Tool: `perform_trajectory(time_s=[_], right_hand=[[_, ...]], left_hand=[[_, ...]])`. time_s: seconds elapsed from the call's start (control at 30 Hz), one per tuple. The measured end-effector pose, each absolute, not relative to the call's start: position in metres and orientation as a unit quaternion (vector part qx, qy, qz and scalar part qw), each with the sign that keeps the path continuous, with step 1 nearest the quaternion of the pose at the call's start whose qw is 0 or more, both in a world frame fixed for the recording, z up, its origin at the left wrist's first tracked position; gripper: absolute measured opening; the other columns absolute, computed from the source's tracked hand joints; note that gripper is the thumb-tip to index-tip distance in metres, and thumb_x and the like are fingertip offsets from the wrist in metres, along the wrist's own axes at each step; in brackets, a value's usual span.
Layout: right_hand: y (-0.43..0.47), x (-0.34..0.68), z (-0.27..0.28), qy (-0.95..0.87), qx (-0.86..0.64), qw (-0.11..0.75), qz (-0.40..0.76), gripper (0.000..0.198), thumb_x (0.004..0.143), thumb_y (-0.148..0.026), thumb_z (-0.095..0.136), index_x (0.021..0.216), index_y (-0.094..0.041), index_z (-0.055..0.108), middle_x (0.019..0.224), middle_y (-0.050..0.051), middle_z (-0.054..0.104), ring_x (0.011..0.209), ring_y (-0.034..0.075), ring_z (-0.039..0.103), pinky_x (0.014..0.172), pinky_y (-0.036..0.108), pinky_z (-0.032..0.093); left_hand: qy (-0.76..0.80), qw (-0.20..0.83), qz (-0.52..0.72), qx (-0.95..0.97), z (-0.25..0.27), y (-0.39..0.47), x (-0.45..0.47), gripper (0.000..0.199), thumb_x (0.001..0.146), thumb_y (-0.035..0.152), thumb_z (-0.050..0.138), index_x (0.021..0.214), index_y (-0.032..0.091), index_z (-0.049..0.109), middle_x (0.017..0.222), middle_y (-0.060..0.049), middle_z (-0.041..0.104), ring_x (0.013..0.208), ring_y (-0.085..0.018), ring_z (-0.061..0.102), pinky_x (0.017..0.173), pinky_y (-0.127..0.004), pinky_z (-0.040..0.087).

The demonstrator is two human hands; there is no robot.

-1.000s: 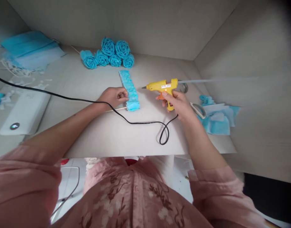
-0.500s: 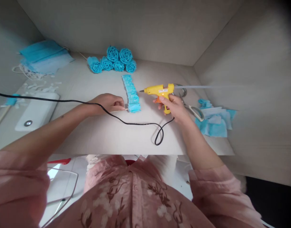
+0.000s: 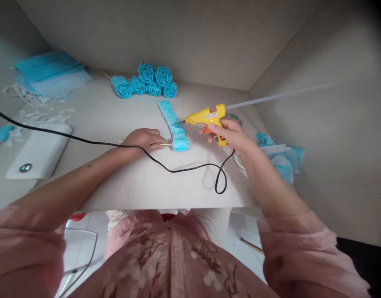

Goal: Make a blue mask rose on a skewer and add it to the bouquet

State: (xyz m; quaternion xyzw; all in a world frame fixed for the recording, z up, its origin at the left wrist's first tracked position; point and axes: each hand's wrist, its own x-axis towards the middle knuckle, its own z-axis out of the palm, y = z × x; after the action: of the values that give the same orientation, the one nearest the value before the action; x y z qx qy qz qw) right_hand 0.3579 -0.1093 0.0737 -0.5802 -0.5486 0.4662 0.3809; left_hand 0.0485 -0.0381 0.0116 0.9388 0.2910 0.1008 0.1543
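My left hand pinches a thin wooden stick that lies crosswise on the table. The stick's right end meets the near, rolled end of a ruffled blue fabric strip. In my right hand is a yellow glue gun, gripped by its handle with fingers at the orange trigger. Its nozzle points left, at or just above the strip's right edge; contact is hard to tell. A long clear glue stick sticks out of the gun's back.
Several blue fabric roses lie at the back. Blue face masks and a white power bank are on the left, blue scraps on the right. A black cord crosses over my left forearm.
The glue gun has tilted, its nozzle lower and nearer the strip, the glue stick's far end raised. The strip now slants more, and more of the wooden stick shows beside my left hand.
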Motion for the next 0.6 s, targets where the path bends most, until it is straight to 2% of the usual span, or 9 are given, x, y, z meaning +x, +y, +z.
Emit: perform_trajectory(time_s=[0.1,0.23,0.37,0.5,0.6], right_hand=[[-0.108,0.358,0.057,-0.528,-0.565,0.404,0.489,0.054,0.072,-0.068,0.083,0.092,-0.018,0.074,0.109,0.012,0.08,0.063,0.011,0.061,0.04,0.019,0.039],[-0.114,0.363,0.041,-0.515,-0.57,0.4,0.5,0.051,0.075,-0.064,0.082,0.096,-0.019,0.075,0.107,0.012,0.081,0.062,0.011,0.06,0.04,0.02,0.04],[-0.118,0.369,0.042,-0.509,-0.578,0.396,0.501,0.047,0.076,-0.063,0.082,0.096,-0.021,0.075,0.107,0.01,0.08,0.062,0.011,0.06,0.04,0.02,0.04],[-0.118,0.367,0.043,-0.527,-0.577,0.386,0.49,0.048,0.078,-0.066,0.079,0.096,-0.021,0.075,0.105,0.01,0.08,0.062,0.011,0.058,0.041,0.021,0.04],[-0.117,0.362,0.043,-0.542,-0.581,0.376,0.476,0.049,0.079,-0.067,0.078,0.092,-0.02,0.076,0.098,0.01,0.079,0.061,0.011,0.056,0.042,0.022,0.039]], left_hand=[[0.294,0.141,0.126,0.937,0.001,-0.038,0.045,0.038,0.102,0.044,0.05,0.122,0.027,0.078,0.097,-0.005,0.071,0.089,-0.02,0.066,0.078,-0.025,0.043],[0.299,0.133,0.13,0.936,0.0,-0.044,0.041,0.041,0.101,0.044,0.05,0.129,0.029,0.075,0.101,-0.006,0.071,0.092,-0.021,0.066,0.078,-0.026,0.044],[0.29,0.165,0.156,0.93,0.006,-0.051,0.039,0.045,0.105,0.038,0.038,0.124,0.028,0.078,0.094,-0.005,0.07,0.084,-0.018,0.065,0.074,-0.025,0.042],[0.306,0.171,0.172,0.921,0.005,-0.055,0.04,0.048,0.106,0.045,0.037,0.118,0.029,0.08,0.083,-0.003,0.067,0.073,-0.015,0.06,0.067,-0.024,0.039],[0.316,0.175,0.183,0.914,0.0,-0.055,0.041,0.051,0.106,0.051,0.036,0.116,0.029,0.081,0.083,-0.003,0.068,0.072,-0.015,0.06,0.065,-0.024,0.038]])
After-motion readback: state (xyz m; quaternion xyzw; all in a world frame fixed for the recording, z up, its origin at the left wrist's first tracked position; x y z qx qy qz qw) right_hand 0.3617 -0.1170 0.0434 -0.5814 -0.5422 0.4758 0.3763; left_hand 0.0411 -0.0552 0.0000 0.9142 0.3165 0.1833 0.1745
